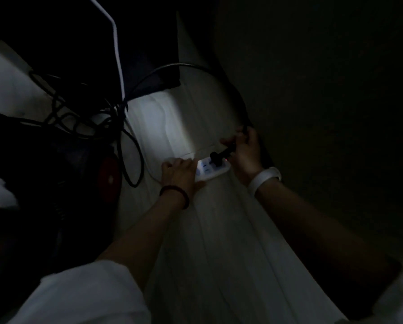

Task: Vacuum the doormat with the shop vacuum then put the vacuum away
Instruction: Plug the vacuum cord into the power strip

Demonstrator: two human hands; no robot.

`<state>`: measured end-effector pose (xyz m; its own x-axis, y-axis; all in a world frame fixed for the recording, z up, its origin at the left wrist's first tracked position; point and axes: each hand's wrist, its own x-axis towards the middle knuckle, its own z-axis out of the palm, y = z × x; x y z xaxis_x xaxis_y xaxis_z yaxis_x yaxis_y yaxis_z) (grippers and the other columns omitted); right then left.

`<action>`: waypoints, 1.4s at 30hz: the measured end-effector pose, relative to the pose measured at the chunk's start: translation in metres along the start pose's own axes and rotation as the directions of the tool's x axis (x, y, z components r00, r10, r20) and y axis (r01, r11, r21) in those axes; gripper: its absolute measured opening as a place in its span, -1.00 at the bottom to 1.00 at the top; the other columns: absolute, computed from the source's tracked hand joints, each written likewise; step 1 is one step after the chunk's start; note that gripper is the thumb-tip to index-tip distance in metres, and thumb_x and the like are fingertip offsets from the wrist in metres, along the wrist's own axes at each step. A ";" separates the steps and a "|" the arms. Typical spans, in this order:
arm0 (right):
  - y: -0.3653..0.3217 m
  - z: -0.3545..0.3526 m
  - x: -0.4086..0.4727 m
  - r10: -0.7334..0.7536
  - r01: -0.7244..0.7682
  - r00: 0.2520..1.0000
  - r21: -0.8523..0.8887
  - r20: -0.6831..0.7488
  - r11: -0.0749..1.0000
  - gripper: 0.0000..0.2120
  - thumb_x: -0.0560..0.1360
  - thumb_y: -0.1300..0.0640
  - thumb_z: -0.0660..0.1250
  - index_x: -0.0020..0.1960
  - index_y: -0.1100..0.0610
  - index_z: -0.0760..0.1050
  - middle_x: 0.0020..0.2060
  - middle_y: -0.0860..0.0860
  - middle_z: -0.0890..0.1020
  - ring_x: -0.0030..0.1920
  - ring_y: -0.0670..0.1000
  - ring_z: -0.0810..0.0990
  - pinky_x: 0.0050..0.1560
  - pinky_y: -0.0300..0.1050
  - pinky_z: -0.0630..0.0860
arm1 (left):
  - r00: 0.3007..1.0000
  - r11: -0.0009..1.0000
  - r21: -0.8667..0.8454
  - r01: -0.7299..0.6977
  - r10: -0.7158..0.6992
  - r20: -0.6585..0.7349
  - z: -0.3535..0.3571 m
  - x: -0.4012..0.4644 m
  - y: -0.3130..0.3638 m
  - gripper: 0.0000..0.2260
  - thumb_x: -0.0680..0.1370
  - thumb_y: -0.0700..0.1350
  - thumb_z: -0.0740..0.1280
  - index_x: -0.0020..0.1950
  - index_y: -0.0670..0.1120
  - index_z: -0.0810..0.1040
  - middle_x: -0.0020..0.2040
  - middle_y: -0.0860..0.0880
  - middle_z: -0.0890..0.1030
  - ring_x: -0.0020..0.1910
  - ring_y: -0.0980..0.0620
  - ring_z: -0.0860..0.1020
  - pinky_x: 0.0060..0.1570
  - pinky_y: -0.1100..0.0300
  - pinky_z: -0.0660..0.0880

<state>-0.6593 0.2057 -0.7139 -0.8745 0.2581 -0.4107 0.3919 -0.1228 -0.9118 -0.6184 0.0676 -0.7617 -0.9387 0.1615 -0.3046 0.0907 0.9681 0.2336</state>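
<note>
The scene is very dim. On the pale wood-grain floor (214, 230) lies a white plastic power strip (211, 169), lit from above. The left hand (179, 175) rests palm-down on the strip's near end, fingers fairly straight, pressing it to the floor; a dark bead bracelet (175, 196) circles that wrist. The right hand (244, 153), with a white wristband (264, 180), has its fingers curled round a black power cord (229, 148) just behind the black plug (215, 157), which sits at the strip's far end; whether the plug is fully seated is hard to tell in this light. The cord arcs away from the hand toward the upper left. At the left stands what seems to be the dark shop vacuum (74, 174) with a red round wheel (109, 177), near a tangle of black cables (79, 118) and a white cable (116, 47).
</note>
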 end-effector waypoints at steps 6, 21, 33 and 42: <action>0.028 0.002 -0.003 -0.154 0.168 0.985 -0.202 0.083 0.965 -0.90 0.61 0.27 0.04 0.05 0.15 0.30 -0.12 0.13 0.50 -0.13 -0.05 0.52 -0.10 -0.30 0.46 | 0.990 0.991 -0.002 -0.137 0.137 0.040 0.002 -0.006 -0.015 -0.59 0.51 -0.04 0.31 0.36 -0.04 0.39 0.35 -0.01 0.44 0.32 -0.02 0.32 0.10 0.12 0.05; 0.047 -0.010 -0.026 -0.043 0.190 0.929 -0.374 0.367 0.908 -0.74 0.53 0.34 0.23 -0.23 0.11 0.25 -0.19 0.41 0.51 -0.37 0.00 0.52 -0.45 -0.23 0.44 | 0.992 0.973 -0.197 -0.121 0.112 -0.054 0.012 -0.016 -0.032 -0.53 0.52 0.00 0.31 0.41 -0.02 0.35 0.39 -0.04 0.39 0.38 -0.01 0.31 0.21 0.18 0.00; 0.033 -0.007 -0.019 -0.228 0.547 0.823 -0.616 0.520 0.567 -0.81 0.53 0.38 0.12 0.14 0.30 0.37 -0.15 0.06 0.50 -0.11 0.14 0.53 -0.03 0.06 0.46 | 0.999 0.981 -0.184 -0.053 0.054 -0.001 0.011 -0.018 -0.038 -0.50 0.52 0.05 0.29 0.44 0.06 0.26 0.43 0.07 0.34 0.39 0.02 0.23 0.17 0.20 0.01; 0.029 -0.004 -0.027 -0.223 0.607 0.777 -0.608 0.588 0.512 -0.83 0.55 0.36 0.13 0.11 0.39 0.36 -0.06 0.25 0.55 -0.08 0.17 0.54 -0.10 -0.24 0.44 | 1.000 0.973 -0.231 -0.019 0.021 0.006 0.015 -0.019 -0.038 -0.48 0.53 0.06 0.28 0.46 0.07 0.23 0.44 0.06 0.32 0.40 0.01 0.22 0.19 0.20 0.02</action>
<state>-0.6229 0.1989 -0.7288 -0.9355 -0.3352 -0.1119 -0.1562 0.6762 -0.7200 -0.5993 0.0303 -0.7790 -0.9347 0.1825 -0.3051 0.0289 0.8943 0.4464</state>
